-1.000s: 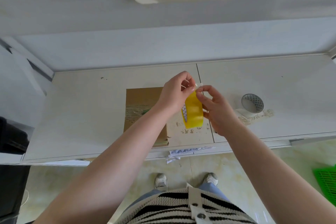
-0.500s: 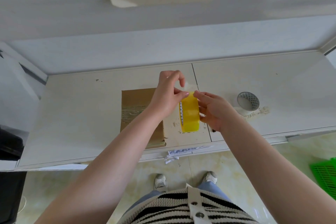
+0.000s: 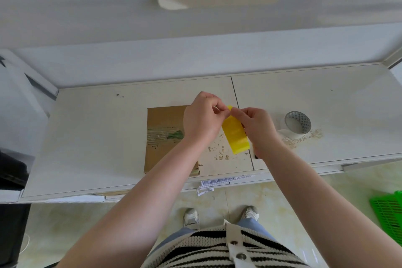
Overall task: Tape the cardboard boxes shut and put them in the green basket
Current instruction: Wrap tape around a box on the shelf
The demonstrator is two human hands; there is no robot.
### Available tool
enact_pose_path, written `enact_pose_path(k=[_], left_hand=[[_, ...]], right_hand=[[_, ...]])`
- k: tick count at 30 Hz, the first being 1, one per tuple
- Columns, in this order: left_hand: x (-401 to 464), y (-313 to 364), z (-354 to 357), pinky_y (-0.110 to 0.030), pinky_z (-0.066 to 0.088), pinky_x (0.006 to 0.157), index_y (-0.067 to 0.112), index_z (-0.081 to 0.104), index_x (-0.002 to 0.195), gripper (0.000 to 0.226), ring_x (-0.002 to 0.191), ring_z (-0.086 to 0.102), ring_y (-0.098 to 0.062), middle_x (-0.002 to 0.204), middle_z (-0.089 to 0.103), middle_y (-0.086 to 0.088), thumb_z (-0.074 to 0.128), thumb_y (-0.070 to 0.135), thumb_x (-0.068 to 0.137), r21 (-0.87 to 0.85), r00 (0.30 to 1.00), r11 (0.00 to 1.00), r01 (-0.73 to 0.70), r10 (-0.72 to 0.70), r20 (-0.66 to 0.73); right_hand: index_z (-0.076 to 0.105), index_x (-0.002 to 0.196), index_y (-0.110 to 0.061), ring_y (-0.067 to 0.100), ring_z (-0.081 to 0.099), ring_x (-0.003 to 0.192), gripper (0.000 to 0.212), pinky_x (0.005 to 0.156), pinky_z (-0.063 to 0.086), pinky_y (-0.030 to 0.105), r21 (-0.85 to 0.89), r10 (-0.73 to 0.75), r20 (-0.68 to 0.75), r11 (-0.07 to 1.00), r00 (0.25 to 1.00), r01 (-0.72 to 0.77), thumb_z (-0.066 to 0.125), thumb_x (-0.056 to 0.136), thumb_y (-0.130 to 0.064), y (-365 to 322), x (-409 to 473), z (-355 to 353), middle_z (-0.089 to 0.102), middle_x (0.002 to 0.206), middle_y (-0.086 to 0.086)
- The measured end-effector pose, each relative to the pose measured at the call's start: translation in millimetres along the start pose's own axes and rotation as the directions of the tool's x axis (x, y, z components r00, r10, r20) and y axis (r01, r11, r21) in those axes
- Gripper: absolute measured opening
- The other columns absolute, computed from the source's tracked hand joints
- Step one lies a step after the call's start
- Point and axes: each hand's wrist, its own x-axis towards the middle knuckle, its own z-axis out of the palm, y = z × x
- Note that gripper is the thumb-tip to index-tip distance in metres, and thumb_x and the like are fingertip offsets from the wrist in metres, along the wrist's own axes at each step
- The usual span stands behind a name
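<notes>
A yellow roll of tape (image 3: 236, 135) is held edge-on above the white counter (image 3: 91, 137), between both hands. My right hand (image 3: 256, 128) grips the roll from its right side. My left hand (image 3: 202, 119) has its fingers curled at the roll's top edge, pinching at the tape's end there. A flat brown cardboard box (image 3: 165, 137) lies on the counter just left of the hands, with clear tape and a green mark across it; my left forearm hides its right part. The green basket (image 3: 389, 213) shows only as a corner on the floor at the far right.
A grey ribbed roll (image 3: 298, 123) stands on the counter to the right, on a scuffed patch. A scrap of white printed tape (image 3: 215, 183) hangs off the counter's front edge. A dark object (image 3: 10, 172) sits at the far left. My shoes stand on the tiled floor below.
The roll has tilted so its top leans left. My left fingers went from lifted above the roll to closed on its top edge, meeting my right fingertips. The view shifted slightly.
</notes>
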Motion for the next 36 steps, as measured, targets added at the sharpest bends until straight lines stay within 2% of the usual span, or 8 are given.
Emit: enact_pose_path(k=[6, 9, 16, 21, 23, 26, 30, 36], left_hand=[[5.3, 5.6, 7.4, -0.027, 0.035, 0.089, 0.030, 0.060, 0.072, 0.019, 0.122, 0.044, -0.017, 0.117, 0.054, 0.006, 0.072, 0.031, 0.087, 0.001, 0.993, 0.994, 0.113, -0.112, -0.028], [6.0, 8.1, 7.4, -0.024, 0.043, 0.085, 0.026, 0.056, 0.074, 0.021, 0.112, 0.057, -0.017, 0.105, 0.059, 0.006, 0.066, 0.020, 0.092, -0.276, 0.973, 0.933, 0.229, -0.221, 0.060], [-0.8, 4.7, 7.6, -0.003, 0.034, 0.071, 0.014, 0.059, 0.090, 0.006, 0.096, 0.055, -0.007, 0.110, 0.065, 0.003, 0.063, 0.016, 0.094, -0.255, 0.992, 0.964, 0.077, -0.100, -0.077], [2.4, -9.3, -7.9, -0.019, 0.044, 0.087, 0.011, 0.060, 0.090, 0.009, 0.094, 0.057, -0.006, 0.105, 0.066, 0.007, 0.061, 0.018, 0.095, -0.272, 0.981, 0.959, 0.078, -0.123, -0.153], [2.5, -11.0, -11.9, -0.029, 0.049, 0.092, 0.013, 0.062, 0.088, 0.009, 0.094, 0.060, -0.006, 0.101, 0.067, 0.011, 0.062, 0.018, 0.095, -0.353, 0.978, 0.927, 0.126, -0.175, -0.110], [0.7, -10.4, -11.8, -0.038, 0.052, 0.090, 0.014, 0.061, 0.077, 0.015, 0.100, 0.065, -0.016, 0.100, 0.071, 0.006, 0.064, 0.016, 0.092, -0.626, 0.940, 0.736, 0.258, -0.341, -0.014], [-0.7, -11.1, -3.8, -0.031, 0.047, 0.070, 0.017, 0.058, 0.081, 0.013, 0.086, 0.058, -0.020, 0.093, 0.066, -0.004, 0.066, 0.016, 0.091, -0.827, 0.859, 0.386, 0.409, -0.468, 0.207], [6.0, -13.1, 25.6, -0.025, 0.043, 0.065, 0.018, 0.050, 0.109, 0.013, 0.080, 0.052, -0.012, 0.109, 0.056, -0.006, 0.054, 0.022, 0.098, -0.544, 0.887, 0.718, 0.435, -0.447, 0.120]], right_hand=[[0.057, 0.093, -0.024, 0.012, 0.053, 0.071, 0.013, 0.057, 0.037, 0.027, -0.075, -0.091, -0.075, 0.994, 0.993, 0.085, 0.051, 0.099, -0.034, -0.6, -5.1, 6.7, 0.061, 0.083, -0.007], [0.051, 0.096, -0.029, 0.014, 0.053, 0.060, 0.004, 0.049, 0.039, 0.024, -0.069, -0.173, -0.036, 0.983, 0.984, 0.170, 0.052, 0.099, -0.031, -1.3, -13.4, 9.8, 0.068, 0.082, -0.003], [0.040, 0.103, -0.017, 0.008, 0.041, 0.047, 0.020, 0.047, 0.031, 0.023, -0.307, -0.343, 0.044, 0.889, 0.938, 0.339, 0.056, 0.097, -0.028, -4.0, -18.5, 8.9, 0.054, 0.059, -0.005], [0.036, 0.109, -0.008, 0.026, 0.073, 0.087, 0.025, 0.079, 0.060, 0.035, 0.325, -0.073, 0.102, 0.945, 0.992, 0.036, 0.058, 0.097, -0.011, -17.4, -10.5, -13.4, 0.071, 0.100, 0.018], [0.038, 0.118, -0.006, 0.025, 0.070, 0.096, 0.035, 0.084, 0.058, 0.036, 0.187, -0.040, 0.051, 0.982, 0.998, 0.030, 0.060, 0.096, -0.021, -17.4, -2.9, -18.2, 0.068, 0.108, 0.014], [0.043, 0.130, -0.014, 0.024, 0.056, 0.112, 0.047, 0.090, 0.043, 0.035, -0.094, 0.016, -0.078, 0.995, 0.997, -0.024, 0.058, 0.095, -0.041, -1.8, 6.2, -19.2, 0.059, 0.123, 0.005], [0.059, 0.124, -0.020, 0.026, 0.067, 0.099, 0.042, 0.080, 0.057, 0.041, 0.270, 0.286, 0.310, 0.888, 0.907, -0.372, 0.041, 0.101, -0.049, 25.9, 4.8, -14.7, 0.069, 0.114, 0.011], [0.068, 0.119, -0.016, 0.025, 0.069, 0.090, 0.028, 0.075, 0.057, 0.039, 0.528, 0.222, 0.235, 0.788, 0.946, -0.316, 0.054, 0.098, -0.029, 56.9, 19.0, -37.4, 0.073, 0.109, 0.009]])
